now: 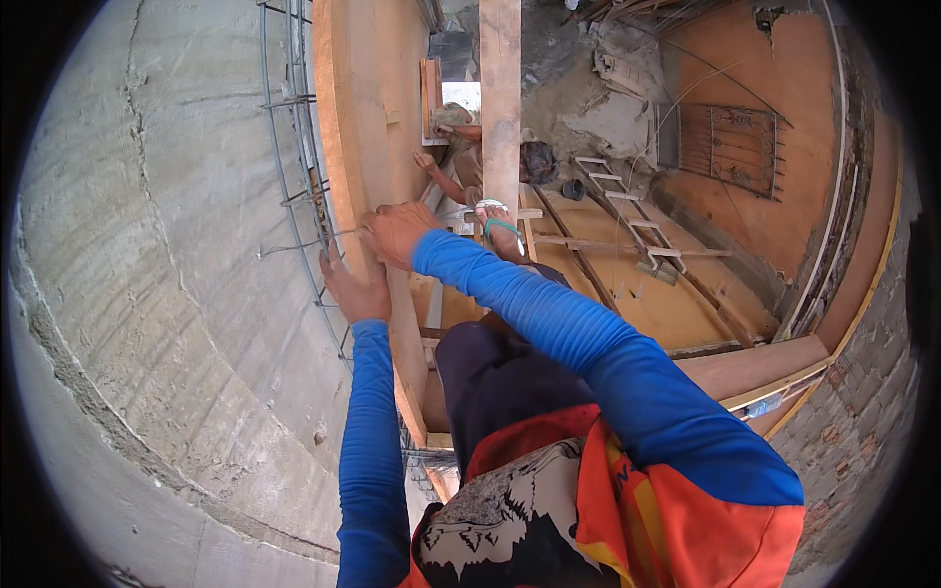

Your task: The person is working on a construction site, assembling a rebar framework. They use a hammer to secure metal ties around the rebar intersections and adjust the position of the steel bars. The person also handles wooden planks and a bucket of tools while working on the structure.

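My left hand (355, 286) lies against the top edge of an upright wooden board (345, 147), its fingers bent toward the steel side. Just above and to its right, my right hand (402, 235) is closed at the same edge, fingertips pinched at the end of a thin wire (299, 245). That wire runs left across a rebar cage (294, 98) standing between the board and a grey concrete wall (186, 235). What the left fingers hold, if anything, is hidden.
A co-worker (466, 167) is below, arms raised beside the board. A foot in a flip-flop (500, 220) is at a narrow plank (500, 98). Beyond are a wooden ladder (627, 206), a dark bucket (573, 189), a brush (659, 271), an orange wall (774, 88) and a metal grille (742, 147).
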{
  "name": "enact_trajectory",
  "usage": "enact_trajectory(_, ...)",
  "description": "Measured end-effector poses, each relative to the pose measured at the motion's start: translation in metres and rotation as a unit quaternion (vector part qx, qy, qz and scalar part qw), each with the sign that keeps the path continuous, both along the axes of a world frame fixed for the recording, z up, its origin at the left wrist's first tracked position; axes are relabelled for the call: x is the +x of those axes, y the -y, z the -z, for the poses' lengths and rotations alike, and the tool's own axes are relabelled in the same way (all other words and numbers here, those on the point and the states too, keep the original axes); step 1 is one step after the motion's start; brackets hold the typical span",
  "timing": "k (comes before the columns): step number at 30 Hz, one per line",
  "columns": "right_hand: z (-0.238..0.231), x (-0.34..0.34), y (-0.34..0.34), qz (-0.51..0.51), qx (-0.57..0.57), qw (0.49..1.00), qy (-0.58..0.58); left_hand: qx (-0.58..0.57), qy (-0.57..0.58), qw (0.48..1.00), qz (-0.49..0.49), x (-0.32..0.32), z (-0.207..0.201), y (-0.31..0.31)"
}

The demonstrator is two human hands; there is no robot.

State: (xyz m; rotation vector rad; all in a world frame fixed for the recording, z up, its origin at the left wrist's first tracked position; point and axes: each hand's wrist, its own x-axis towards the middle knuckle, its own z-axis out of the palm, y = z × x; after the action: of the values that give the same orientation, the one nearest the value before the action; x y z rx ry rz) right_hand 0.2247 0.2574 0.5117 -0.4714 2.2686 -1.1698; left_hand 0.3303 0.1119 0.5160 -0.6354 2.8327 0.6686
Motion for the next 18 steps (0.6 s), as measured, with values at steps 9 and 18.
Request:
enact_trajectory(9, 0.002, 0.004, -0.001, 0.015, -0.022, 1.0, -0.006, -0.027, 0.001, 1.0, -0.005, -0.017, 0.005, -0.006)
enact_trajectory(18, 0.018, -0.041, -0.031, -0.139, -0.008, 0.989, -0.053, -0.004, -0.091, 0.996, -0.011, -0.017, 0.002, -0.003)
